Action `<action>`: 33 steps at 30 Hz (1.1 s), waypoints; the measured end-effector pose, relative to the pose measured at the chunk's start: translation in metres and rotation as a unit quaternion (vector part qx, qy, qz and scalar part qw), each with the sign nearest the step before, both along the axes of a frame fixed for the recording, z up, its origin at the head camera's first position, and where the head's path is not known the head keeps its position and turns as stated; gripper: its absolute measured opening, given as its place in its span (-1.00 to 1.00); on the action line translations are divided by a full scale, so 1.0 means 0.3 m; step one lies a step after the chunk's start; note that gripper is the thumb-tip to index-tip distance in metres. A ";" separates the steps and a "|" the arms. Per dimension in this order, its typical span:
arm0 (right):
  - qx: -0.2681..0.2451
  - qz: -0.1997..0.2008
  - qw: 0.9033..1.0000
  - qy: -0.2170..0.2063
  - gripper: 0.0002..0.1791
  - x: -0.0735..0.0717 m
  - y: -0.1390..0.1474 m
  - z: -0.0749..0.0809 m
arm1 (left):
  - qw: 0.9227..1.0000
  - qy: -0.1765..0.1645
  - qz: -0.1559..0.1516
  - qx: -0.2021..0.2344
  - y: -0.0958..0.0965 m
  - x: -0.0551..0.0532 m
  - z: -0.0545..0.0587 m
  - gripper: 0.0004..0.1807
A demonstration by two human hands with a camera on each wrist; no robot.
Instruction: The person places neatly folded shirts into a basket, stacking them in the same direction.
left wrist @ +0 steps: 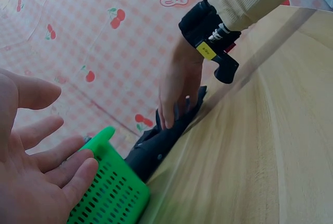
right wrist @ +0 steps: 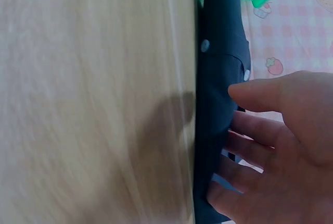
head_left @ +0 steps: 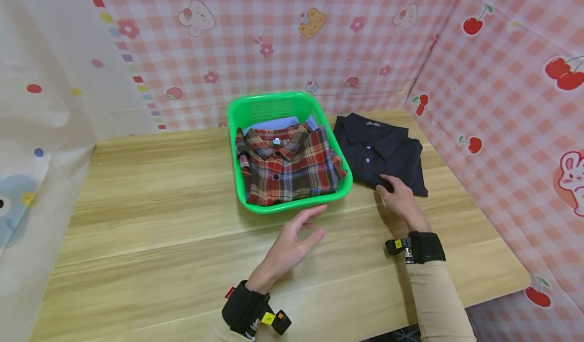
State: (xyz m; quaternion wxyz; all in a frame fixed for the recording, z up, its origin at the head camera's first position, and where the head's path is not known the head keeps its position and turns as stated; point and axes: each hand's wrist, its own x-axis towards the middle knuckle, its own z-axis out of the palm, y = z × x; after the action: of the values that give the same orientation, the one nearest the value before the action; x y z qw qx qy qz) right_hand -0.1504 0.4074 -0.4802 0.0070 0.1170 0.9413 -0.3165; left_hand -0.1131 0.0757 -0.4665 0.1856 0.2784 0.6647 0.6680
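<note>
A folded black shirt (head_left: 380,147) with pale buttons lies on the table to the right of a green plastic basket (head_left: 261,209). My right hand (head_left: 401,200) is over its front edge, fingers loosely bent; in the right wrist view the thumb (right wrist: 260,94) and fingertips rest at the black cloth without gripping it. Inside the basket lies a folded plaid shirt (head_left: 303,172) in red, brown and cream, collar toward the back. My left hand (head_left: 287,243) hovers in front of the basket's near rim, thumb and fingers apart, holding nothing.
Light blue cloth (head_left: 276,124) shows behind the plaid shirt in the basket. Everything stands on a wood-grain table (head_left: 150,220). Pink checked sheeting (head_left: 274,28) hangs along the back and right edges, and a pale sheet (head_left: 45,78) on the left.
</note>
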 end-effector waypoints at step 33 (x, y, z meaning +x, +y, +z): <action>0.016 0.017 1.000 0.009 -0.48 0.151 -0.032 0.011 | 0.999 -0.014 -0.022 -0.040 0.026 0.007 -0.041 -0.45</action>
State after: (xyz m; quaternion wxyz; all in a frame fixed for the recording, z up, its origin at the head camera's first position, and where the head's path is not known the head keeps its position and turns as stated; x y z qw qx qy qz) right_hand -0.1050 0.3978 -0.4769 0.0024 0.0986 0.9480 -0.3026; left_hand -0.1110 0.0833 -0.4789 0.2202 0.2760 0.6819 0.6406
